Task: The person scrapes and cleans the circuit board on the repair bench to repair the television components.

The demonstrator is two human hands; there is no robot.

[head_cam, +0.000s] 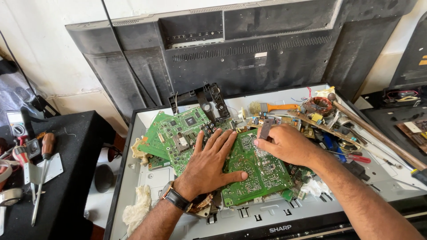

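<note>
The green circuit board lies solder side up on the opened flat-panel set, near the front edge, w/ other green boards just to its left. Left hand is pressed flat on the board, fingers spread and released, grasping nothing. Right hand has its fingers clenched round a small dark tool, tip down at the board's upper edge. Judging by that, work on the board looks mid-way: set already stripped, back cover off and leaning on the wall, boards out; can't tell how much of the board's been gone over.

Labels: a small white-and-grey rectangular sticker sits mid-cover; white lettering on the black front bezel. Yellow print at far right, too cropped to make out.
</note>
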